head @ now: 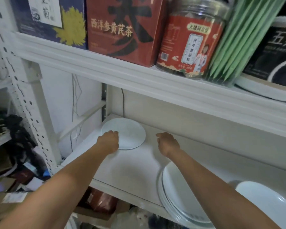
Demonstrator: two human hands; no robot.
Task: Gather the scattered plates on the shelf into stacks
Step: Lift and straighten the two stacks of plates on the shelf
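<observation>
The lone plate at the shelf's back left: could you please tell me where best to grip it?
Probably its near rim, from the front: the lone plate lies flat, deep under the upper shelf, so a low reach with fingers hooking that edge suits. The left hand rests there.

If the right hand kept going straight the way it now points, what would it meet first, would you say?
Probably the back wall of the shelf: the right hand points over bare shelf board, just right of the white plate. It might clip the plate's far rim; depth is unclear.
</observation>
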